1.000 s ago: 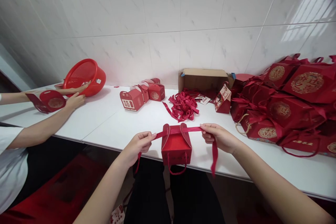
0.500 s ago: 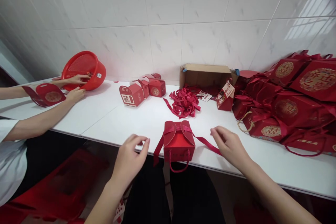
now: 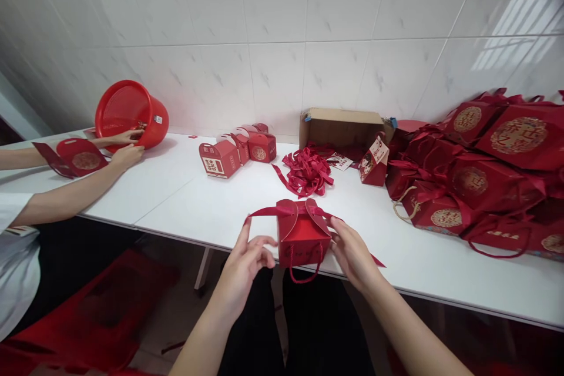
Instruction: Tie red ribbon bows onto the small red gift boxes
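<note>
A red gift box (image 3: 304, 235) with a rope handle stands at the table's front edge before me. Its two curved top flaps meet, and a dark red ribbon (image 3: 267, 211) is threaded through them. My left hand (image 3: 249, 261) holds the left length of ribbon up, across the raised index finger, while its other fingers are half curled. Against the box's right side, my right hand (image 3: 352, 249) has thumb and fingers closed around the right length of ribbon; the ribbon's tail shows beyond the hand. Part of that grip is hidden.
Loose ribbons (image 3: 308, 170) lie piled in front of an open cardboard box (image 3: 343, 123). Several red boxes (image 3: 220, 158) stand left of them. Red gift boxes (image 3: 471, 182) are stacked at right. At far left, another person's hands (image 3: 127, 155) work at a red basket (image 3: 161, 123).
Both my hands have closed in on the gift box. The left ribbon length, hanging down before, is now lifted sideways, and my right hand has reached the ribbon beside the box.
</note>
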{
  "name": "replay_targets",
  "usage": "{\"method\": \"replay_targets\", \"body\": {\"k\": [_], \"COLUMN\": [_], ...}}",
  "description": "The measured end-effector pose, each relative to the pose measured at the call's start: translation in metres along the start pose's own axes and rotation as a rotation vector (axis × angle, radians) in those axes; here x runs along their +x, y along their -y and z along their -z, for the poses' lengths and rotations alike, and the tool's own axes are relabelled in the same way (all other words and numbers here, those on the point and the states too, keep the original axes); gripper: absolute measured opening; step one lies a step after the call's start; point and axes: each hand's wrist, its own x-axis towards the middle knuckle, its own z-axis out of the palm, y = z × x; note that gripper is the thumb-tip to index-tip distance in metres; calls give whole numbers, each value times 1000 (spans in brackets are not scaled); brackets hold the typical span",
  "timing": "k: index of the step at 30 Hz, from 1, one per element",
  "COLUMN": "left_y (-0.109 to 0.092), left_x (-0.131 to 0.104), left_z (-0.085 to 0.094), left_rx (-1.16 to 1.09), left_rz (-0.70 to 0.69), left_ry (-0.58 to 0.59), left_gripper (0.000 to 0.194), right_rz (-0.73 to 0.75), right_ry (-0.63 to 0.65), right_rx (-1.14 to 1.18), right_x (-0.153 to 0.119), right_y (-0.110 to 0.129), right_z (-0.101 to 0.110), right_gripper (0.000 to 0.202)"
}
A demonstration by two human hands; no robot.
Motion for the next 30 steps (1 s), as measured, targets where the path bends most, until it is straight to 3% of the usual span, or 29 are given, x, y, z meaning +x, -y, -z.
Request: {"method": "replay_targets", "body": {"k": [3, 6, 11, 15, 20, 25, 30], "left_y": [-2, -3, -2, -2, -11, -35, -74], "left_x": [6, 17, 26, 25, 27, 34, 41], "left_z": [-8, -10, -6, 0, 11, 17, 11], "left_rx": [-355, -605, -827, -742, -488, -297, -195], "left_rz": [-12, 65, 137, 58, -150, -394, -562], "left_ry": [-78, -199, -239, -353, -426, -456, -413], "left_gripper": [45, 22, 18, 11, 12, 21, 21], "right_rz": [-29, -96, -166, -59, 107, 313, 481], "right_ry": [-64, -104, -160, -226, -344, -384, -317], "right_rx": [328, 518, 591, 532, 442, 303, 135], "right_x": [5, 9, 14, 14, 12, 15, 22], "right_y": [-2, 1, 3, -3, 1, 26, 67], "right_z": [-3, -3, 2, 9, 16, 20, 19], "right_gripper": [34, 25, 13, 15, 18, 22, 25]}}
